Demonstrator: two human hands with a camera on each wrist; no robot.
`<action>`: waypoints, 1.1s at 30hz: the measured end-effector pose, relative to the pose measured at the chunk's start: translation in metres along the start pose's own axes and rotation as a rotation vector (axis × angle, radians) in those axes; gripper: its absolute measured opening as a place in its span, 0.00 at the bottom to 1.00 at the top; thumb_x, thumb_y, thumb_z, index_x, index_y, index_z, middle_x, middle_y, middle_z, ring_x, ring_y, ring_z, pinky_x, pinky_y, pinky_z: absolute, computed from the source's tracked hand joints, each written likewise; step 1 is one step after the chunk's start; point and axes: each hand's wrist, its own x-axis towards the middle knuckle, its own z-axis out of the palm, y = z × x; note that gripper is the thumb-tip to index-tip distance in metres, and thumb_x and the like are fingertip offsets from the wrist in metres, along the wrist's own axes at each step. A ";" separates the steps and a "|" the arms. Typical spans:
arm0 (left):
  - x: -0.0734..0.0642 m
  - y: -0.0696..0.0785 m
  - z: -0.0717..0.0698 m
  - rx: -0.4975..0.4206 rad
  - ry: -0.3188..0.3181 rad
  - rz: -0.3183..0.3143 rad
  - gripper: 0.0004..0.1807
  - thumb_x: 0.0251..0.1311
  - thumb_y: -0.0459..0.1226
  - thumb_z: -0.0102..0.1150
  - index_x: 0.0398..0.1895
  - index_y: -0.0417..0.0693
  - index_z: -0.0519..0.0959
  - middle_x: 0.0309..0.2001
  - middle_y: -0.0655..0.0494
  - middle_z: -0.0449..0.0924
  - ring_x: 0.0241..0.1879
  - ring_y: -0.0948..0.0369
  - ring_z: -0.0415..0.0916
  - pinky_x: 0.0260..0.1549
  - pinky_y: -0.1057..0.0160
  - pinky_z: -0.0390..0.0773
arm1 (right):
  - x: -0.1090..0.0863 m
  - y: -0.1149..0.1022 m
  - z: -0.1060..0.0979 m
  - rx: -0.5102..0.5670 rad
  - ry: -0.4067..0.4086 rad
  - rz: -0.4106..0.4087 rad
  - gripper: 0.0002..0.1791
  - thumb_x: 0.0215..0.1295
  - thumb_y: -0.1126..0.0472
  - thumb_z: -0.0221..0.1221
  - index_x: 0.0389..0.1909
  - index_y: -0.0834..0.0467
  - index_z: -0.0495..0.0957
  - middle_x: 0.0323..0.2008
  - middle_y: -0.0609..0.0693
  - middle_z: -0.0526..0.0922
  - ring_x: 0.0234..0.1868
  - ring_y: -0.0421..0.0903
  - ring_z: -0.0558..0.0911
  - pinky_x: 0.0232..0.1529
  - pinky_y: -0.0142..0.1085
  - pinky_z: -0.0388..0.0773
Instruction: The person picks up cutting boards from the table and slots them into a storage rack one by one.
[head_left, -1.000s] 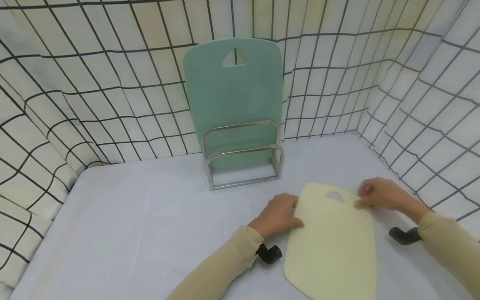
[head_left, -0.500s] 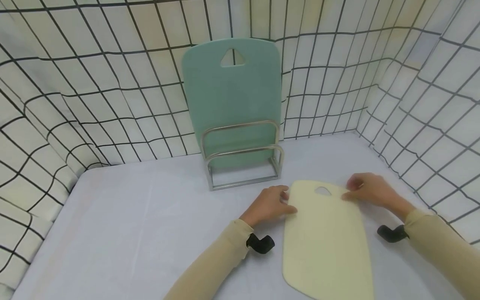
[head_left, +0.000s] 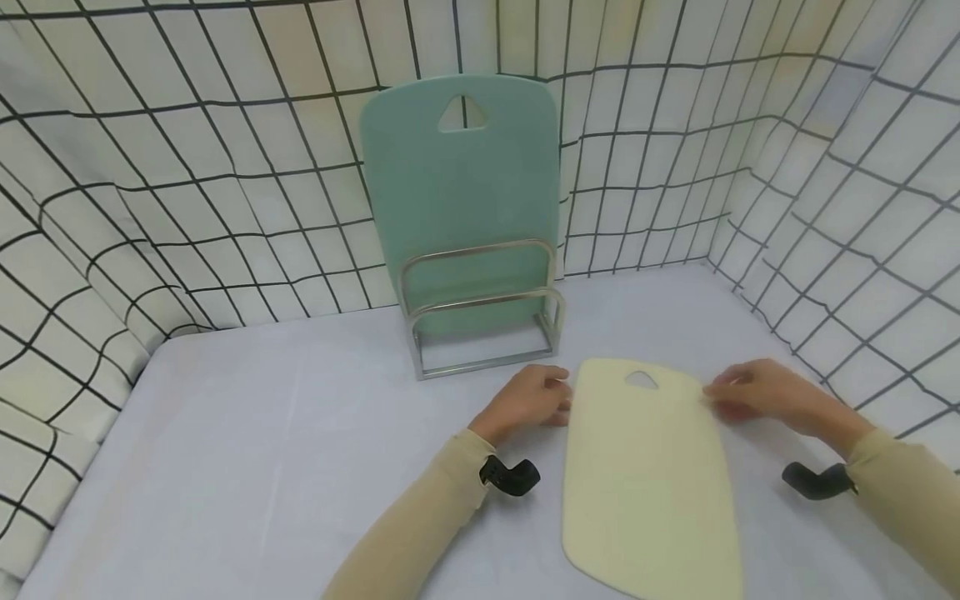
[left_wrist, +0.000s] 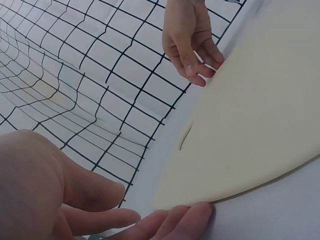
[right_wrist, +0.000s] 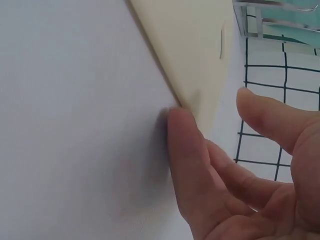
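Note:
A cream cutting board (head_left: 645, 475) with a triangular hole near its far end lies flat on the white cloth, right of centre. Beside its upper left edge is my left hand (head_left: 525, 404); the left wrist view shows its fingertips (left_wrist: 195, 217) at the board's edge and the thumb lifted away. At the upper right corner is my right hand (head_left: 765, 392), loosely bent and slightly blurred. In the right wrist view a fingertip (right_wrist: 182, 122) meets the edge, while the thumb stands apart from the board. Neither hand pinches it.
Behind the cream board, a metal rack (head_left: 487, 364) holds a green cutting board (head_left: 465, 192) upright. White cloth (head_left: 225, 450) covers the tabletop. Walls of white fabric with black grid lines (head_left: 247, 208) enclose the back and both sides.
The cream board has slid left and straightened slightly with both hands on it. Since then my left thumb has come off its surface, and my right hand has drawn back to the right.

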 end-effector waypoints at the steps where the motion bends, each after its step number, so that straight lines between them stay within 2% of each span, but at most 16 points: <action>1: 0.000 0.000 0.000 -0.010 0.000 -0.007 0.26 0.73 0.36 0.52 0.73 0.42 0.71 0.59 0.43 0.83 0.51 0.58 0.86 0.47 0.62 0.88 | -0.001 -0.001 0.001 0.018 -0.013 0.008 0.39 0.67 0.36 0.62 0.61 0.66 0.78 0.45 0.51 0.89 0.45 0.44 0.87 0.52 0.47 0.86; 7: 0.002 -0.001 -0.001 -0.089 -0.002 -0.035 0.27 0.72 0.34 0.54 0.72 0.38 0.70 0.62 0.42 0.81 0.54 0.56 0.85 0.46 0.62 0.89 | 0.000 -0.005 0.005 0.064 -0.028 0.046 0.32 0.64 0.41 0.67 0.55 0.65 0.82 0.42 0.50 0.90 0.42 0.43 0.88 0.50 0.42 0.87; 12: 0.002 -0.001 -0.001 -0.115 0.016 -0.035 0.26 0.71 0.34 0.54 0.71 0.35 0.71 0.61 0.42 0.81 0.52 0.57 0.84 0.44 0.62 0.89 | 0.005 -0.007 0.006 0.050 -0.004 0.049 0.31 0.60 0.43 0.70 0.54 0.64 0.83 0.46 0.53 0.90 0.44 0.44 0.87 0.53 0.45 0.87; 17: 0.003 0.000 0.000 -0.176 0.027 -0.028 0.28 0.69 0.33 0.54 0.71 0.31 0.70 0.64 0.39 0.78 0.53 0.53 0.84 0.44 0.59 0.90 | 0.009 -0.010 0.007 0.072 0.012 0.049 0.34 0.58 0.49 0.72 0.58 0.69 0.80 0.52 0.62 0.87 0.47 0.47 0.87 0.56 0.49 0.85; 23: 0.005 -0.002 0.000 -0.224 0.012 -0.025 0.30 0.68 0.32 0.54 0.72 0.27 0.67 0.69 0.36 0.73 0.54 0.50 0.84 0.45 0.58 0.90 | 0.009 -0.010 0.008 0.058 0.043 0.045 0.39 0.58 0.52 0.72 0.64 0.73 0.74 0.58 0.69 0.83 0.55 0.59 0.85 0.60 0.59 0.81; 27: 0.004 -0.002 -0.001 -0.252 0.001 -0.036 0.30 0.70 0.33 0.56 0.72 0.26 0.67 0.70 0.36 0.72 0.53 0.52 0.83 0.45 0.58 0.90 | 0.010 -0.010 0.008 0.059 0.050 0.045 0.41 0.58 0.52 0.72 0.65 0.74 0.72 0.60 0.71 0.81 0.57 0.62 0.84 0.61 0.59 0.80; 33: 0.003 -0.002 -0.004 -0.270 -0.018 -0.049 0.30 0.70 0.33 0.58 0.71 0.26 0.67 0.65 0.36 0.76 0.53 0.52 0.83 0.46 0.58 0.89 | 0.014 -0.006 0.012 0.107 0.061 0.047 0.41 0.60 0.52 0.71 0.67 0.73 0.70 0.63 0.72 0.79 0.59 0.62 0.84 0.62 0.56 0.81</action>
